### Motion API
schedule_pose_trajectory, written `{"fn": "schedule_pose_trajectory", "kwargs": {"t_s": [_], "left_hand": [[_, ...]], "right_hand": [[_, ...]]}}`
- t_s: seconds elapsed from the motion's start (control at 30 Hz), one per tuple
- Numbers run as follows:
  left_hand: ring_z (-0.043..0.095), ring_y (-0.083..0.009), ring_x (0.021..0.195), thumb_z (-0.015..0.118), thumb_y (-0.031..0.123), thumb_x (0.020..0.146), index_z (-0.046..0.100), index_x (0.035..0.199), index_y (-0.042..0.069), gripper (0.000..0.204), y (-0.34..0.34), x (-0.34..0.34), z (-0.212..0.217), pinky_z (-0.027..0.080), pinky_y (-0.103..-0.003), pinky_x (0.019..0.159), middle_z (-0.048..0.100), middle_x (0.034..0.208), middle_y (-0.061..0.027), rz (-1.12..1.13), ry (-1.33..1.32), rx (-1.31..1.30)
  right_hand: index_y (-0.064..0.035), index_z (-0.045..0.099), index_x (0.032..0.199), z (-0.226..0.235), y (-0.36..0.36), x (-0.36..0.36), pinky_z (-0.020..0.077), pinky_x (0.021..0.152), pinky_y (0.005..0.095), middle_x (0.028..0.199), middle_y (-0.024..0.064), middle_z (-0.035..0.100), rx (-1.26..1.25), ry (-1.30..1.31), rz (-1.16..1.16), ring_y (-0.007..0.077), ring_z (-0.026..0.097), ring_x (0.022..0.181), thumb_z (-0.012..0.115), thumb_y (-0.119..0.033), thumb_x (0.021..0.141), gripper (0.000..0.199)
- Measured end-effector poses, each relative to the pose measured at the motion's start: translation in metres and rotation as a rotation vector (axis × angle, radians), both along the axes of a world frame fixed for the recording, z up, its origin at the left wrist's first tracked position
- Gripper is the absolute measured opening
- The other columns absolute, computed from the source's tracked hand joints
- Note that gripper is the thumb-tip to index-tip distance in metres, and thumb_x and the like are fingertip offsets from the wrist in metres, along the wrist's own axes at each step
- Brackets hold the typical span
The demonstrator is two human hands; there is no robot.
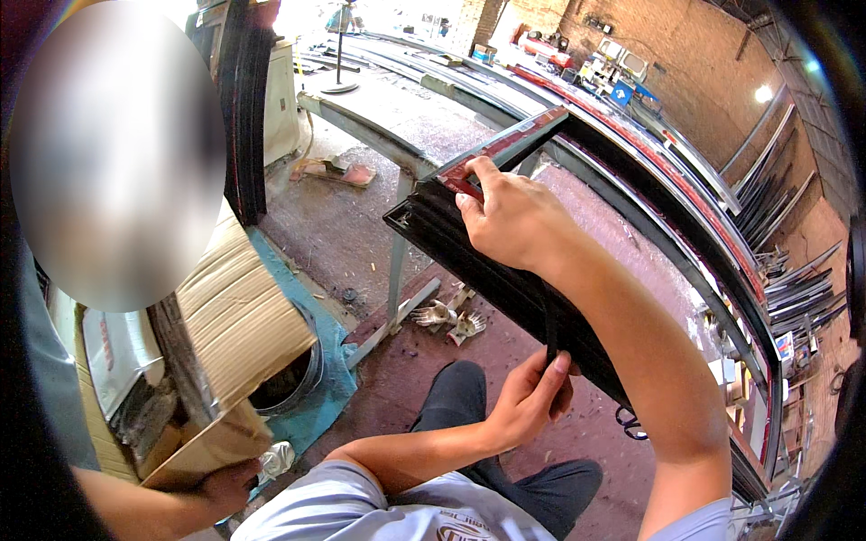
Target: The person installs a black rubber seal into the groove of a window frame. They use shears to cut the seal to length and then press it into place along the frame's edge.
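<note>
Two hands, the right hand [510, 216] and the left hand [534, 397], were at a big dark rectangular frame [451, 233] propped slantwise across a metal stand [365, 135]. Right arm reached up and inward from the lower right, elbow bent, wrist slightly dropped; hand on the frame's near-left corner area, index finger over the top face, thumb against the side, grasping the rim. Couldn't tell whether those fingertips also pressed the strip. Left forearm crossed low, nearly level; hand just below the frame's long near edge, fingers curled, thumb on top, pinching a thin black strip [551, 320], which looked flexible, maybe rubber. Strip ran up from the pinch along the frame's side.

Frame: matte black, grooved side faces, glossy red film [521, 135] along the short left end. Stand: dull grey bars, square-edged.

Pale, dirty work gloves [442, 316] lay crumpled on the reddish, dusty floor [622, 478], left of the frame's near edge. Farther left, a ribbed cardboard box [244, 302], held at its lower corner by another person's hand [230, 487], above a crinkled blue-green sheet [338, 379] with a round black bucket [302, 383]. Behind, rough brick wall [686, 72].
</note>
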State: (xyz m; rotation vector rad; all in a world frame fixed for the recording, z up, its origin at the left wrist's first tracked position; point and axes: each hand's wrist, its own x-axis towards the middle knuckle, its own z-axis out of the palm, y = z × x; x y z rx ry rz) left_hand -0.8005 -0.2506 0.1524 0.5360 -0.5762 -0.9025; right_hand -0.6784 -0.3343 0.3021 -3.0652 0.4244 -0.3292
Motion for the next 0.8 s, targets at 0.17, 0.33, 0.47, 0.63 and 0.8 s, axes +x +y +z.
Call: {"fn": "schedule_pose_trajectory", "kwargs": {"t_s": [0.17, 0.33, 0.47, 0.63, 0.8], "left_hand": [[0.043, -0.0071, 0.05, 0.042, 0.034, 0.104, 0.052, 0.098, 0.005, 0.031, -0.003, 0.001, -0.002, 0.033, -0.022, 0.046, 0.048, 0.061, 0.0003, 0.015, 0.001, 0.022], [0.043, -0.0069, 0.051, 0.043, 0.034, 0.104, 0.052, 0.097, 0.004, 0.032, -0.004, 0.002, 0.002, 0.033, -0.022, 0.045, 0.046, 0.062, 0.0007, 0.038, -0.02, 0.032], [0.043, -0.0066, 0.051, 0.043, 0.034, 0.104, 0.053, 0.097, 0.004, 0.032, -0.004, 0.004, 0.0, 0.033, -0.022, 0.045, 0.046, 0.062, 0.0007, 0.028, 0.003, 0.022], [0.042, -0.006, 0.05, 0.044, 0.032, 0.104, 0.053, 0.097, 0.004, 0.03, -0.006, 0.003, -0.001, 0.032, -0.021, 0.045, 0.046, 0.061, 0.0012, 0.007, 0.013, 0.03], [0.042, -0.0051, 0.05, 0.044, 0.032, 0.104, 0.054, 0.098, 0.005, 0.03, -0.004, -0.001, -0.004, 0.031, -0.021, 0.045, 0.046, 0.059, 0.0023, -0.022, 0.017, 0.053]], "right_hand": [[-0.0047, 0.048, 0.129, 0.0, 0.004, 0.0, 0.0459, 0.097, 0.0453, 0.11, 0.0261, 0.064, 0.027, 0.026, 0.012, 0.0392, 0.061, 0.108, 0.044, -0.034, 0.095, 0.045], [-0.0015, 0.048, 0.131, 0.002, 0.002, 0.003, 0.0448, 0.098, 0.0445, 0.11, 0.0262, 0.064, 0.047, 0.046, -0.02, 0.0393, 0.061, 0.108, 0.042, -0.038, 0.096, 0.051], [0.0022, 0.041, 0.138, 0.016, 0.013, 0.005, 0.041, 0.102, 0.0437, 0.118, 0.0281, 0.061, 0.132, 0.12, -0.07, 0.0406, 0.057, 0.114, 0.042, -0.047, 0.096, 0.065], [0.0027, 0.039, 0.141, 0.01, 0.011, 0.01, 0.0383, 0.105, 0.0426, 0.123, 0.0296, 0.057, 0.163, 0.096, -0.096, 0.0407, 0.053, 0.12, 0.044, -0.05, 0.094, 0.071], [0.0033, 0.037, 0.142, 0.001, 0.006, 0.013, 0.036, 0.107, 0.0415, 0.127, 0.0303, 0.055, 0.21, 0.063, -0.048, 0.0414, 0.05, 0.123, 0.046, -0.047, 0.094, 0.07]]}}
